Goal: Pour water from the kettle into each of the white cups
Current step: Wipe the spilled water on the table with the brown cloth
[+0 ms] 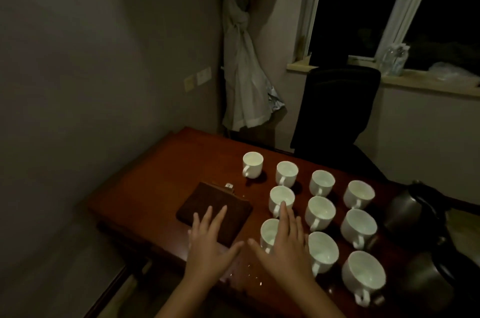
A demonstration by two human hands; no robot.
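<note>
Several white cups [321, 212] stand in rows on the reddish wooden table [161, 182]. Two dark metal kettles stand at the table's right edge, one farther back [413, 209] and one nearer [428, 281]. My left hand [209, 242] hovers flat with straight fingers over the near edge of a brown pouch [207, 203]. My right hand [284, 242] is spread flat over the left column of cups, partly hiding the nearest one [268, 233]. Neither hand holds anything.
A black chair [337, 109] stands behind the table. A knotted curtain [244, 70] hangs in the corner. The window sill [428, 81] carries a bottle and a plastic bag. Small bright droplets or specks lie on the table between my hands.
</note>
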